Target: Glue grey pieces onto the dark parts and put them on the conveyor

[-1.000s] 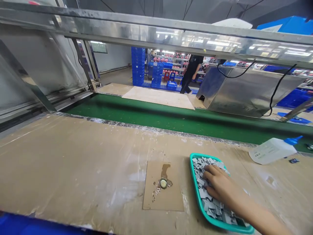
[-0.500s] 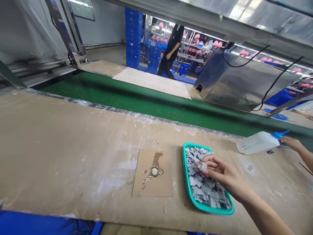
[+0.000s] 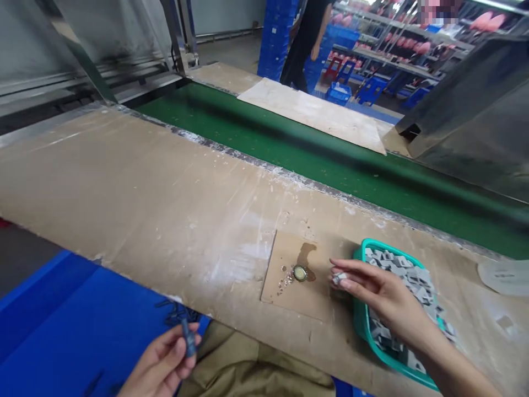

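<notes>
Our left hand [image 3: 167, 361] was nearly closed, thumb and fingers pinching a slim dark blue part [image 3: 188, 337] that stood roughly upright at the counter's near edge. Our right hand [image 3: 384, 298] was partly open, its fingers gently bent, and between thumb and fingertips we gripped a small gray piece [image 3: 339, 278], just beside the left wall of the green basket [image 3: 360, 322]. That basket sat on the counter [image 3: 144, 193], filled with many loose gray pieces [image 3: 415, 275], and our right wrist reached over it. Left of it we had a cardboard sheet [image 3: 306, 304] lying flat, with a bottle cap [image 3: 300, 273] on it beside a dark wet stain. Below the counter's near edge, by our left hand, was a blue bin [image 3: 82, 320] with thin dark parts [image 3: 173, 313] in it. A white bottle [image 3: 504, 277] lay right of the basket, cut off by the view. Beyond the green belt [image 3: 248, 127] we saw a person in dark clothes [image 3: 303, 44].
</notes>
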Demonstrator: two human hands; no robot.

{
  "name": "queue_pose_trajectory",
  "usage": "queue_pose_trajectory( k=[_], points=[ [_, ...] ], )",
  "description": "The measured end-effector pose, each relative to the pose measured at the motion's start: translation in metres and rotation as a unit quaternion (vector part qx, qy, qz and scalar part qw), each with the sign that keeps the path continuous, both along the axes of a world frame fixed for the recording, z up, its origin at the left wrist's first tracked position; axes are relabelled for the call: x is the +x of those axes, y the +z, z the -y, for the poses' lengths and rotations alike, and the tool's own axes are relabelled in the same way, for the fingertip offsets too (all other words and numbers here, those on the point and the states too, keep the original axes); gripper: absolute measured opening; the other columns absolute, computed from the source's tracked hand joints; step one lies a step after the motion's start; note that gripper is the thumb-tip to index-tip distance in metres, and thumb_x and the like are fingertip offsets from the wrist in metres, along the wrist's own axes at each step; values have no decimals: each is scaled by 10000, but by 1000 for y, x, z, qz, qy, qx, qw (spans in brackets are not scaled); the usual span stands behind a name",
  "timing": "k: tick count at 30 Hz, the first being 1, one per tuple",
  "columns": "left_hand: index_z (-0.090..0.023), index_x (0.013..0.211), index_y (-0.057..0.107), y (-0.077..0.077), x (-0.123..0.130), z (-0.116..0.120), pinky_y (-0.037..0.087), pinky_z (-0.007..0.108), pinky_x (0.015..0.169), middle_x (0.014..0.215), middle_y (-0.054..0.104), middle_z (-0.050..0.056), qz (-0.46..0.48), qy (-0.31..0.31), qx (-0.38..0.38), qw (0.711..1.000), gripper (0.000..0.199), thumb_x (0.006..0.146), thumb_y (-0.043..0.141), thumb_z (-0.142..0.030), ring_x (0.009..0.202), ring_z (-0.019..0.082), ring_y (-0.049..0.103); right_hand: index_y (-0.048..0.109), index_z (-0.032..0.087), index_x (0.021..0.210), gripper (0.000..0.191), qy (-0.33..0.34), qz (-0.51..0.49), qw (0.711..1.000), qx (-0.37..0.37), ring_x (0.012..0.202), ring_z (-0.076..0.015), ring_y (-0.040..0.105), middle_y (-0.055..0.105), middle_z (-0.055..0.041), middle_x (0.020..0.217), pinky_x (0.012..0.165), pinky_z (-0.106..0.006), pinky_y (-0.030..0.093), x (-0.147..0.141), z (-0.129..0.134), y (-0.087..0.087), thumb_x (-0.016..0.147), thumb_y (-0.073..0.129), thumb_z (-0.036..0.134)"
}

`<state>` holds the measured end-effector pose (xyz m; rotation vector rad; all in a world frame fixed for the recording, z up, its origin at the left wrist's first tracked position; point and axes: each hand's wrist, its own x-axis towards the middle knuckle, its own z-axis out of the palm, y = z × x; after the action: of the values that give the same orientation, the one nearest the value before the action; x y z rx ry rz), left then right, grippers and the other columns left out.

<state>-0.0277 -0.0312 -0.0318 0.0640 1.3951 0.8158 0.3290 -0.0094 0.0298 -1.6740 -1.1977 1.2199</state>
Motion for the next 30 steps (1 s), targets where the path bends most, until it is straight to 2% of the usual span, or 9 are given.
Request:
queue_pose_trajectory(
  k=[4,7,10,16,21,30],
  points=[
    [-169,770,742,13,40,-6,476,161,524,761,698,45,83,-62,47,993,397,452,897,-349,581,94,587,675,195,1007,336,0,136,988,68,918,-268,672,689,-107,1048,827,-403,568,-16,-12,-14,750,712,407],
    [-165,770,742,16,59,-10,457,177,509,718,669,35,121,-101,79,984,357,504,878,-359,558,95,584,676,199,1009,282,42,234,967,92,921,-286,675,709,-95,1016,840,-433,559,-26,-16,-18,784,672,368],
    [-141,783,736,18,70,-11,466,201,506,708,660,45,134,-143,115,974,317,568,849,-344,570,125,609,660,203,1055,262,85,271,953,110,897,-277,686,714,-79,1018,813,-418,569,-30,-17,-20,836,614,340],
    [-140,895,724,17,81,-14,525,223,576,704,662,43,175,-170,142,959,287,692,773,-337,642,155,660,619,221,1125,249,133,324,921,172,914,-236,686,690,-60,1089,802,-358,576,-28,-13,-27,904,541,303],
    [-139,893,715,17,84,-14,542,230,600,743,666,42,185,-160,140,960,252,715,755,-311,661,158,670,593,238,1129,254,122,386,895,186,953,-233,672,706,-35,1027,798,-337,560,-28,-9,-29,890,570,319],
    [-104,878,691,20,86,-17,561,246,601,733,662,49,183,-171,132,959,267,714,751,-306,666,179,681,590,262,1103,234,113,357,914,153,975,-218,657,698,-18,1038,820,-311,521,-27,-8,-34,884,581,346]
  ],
)
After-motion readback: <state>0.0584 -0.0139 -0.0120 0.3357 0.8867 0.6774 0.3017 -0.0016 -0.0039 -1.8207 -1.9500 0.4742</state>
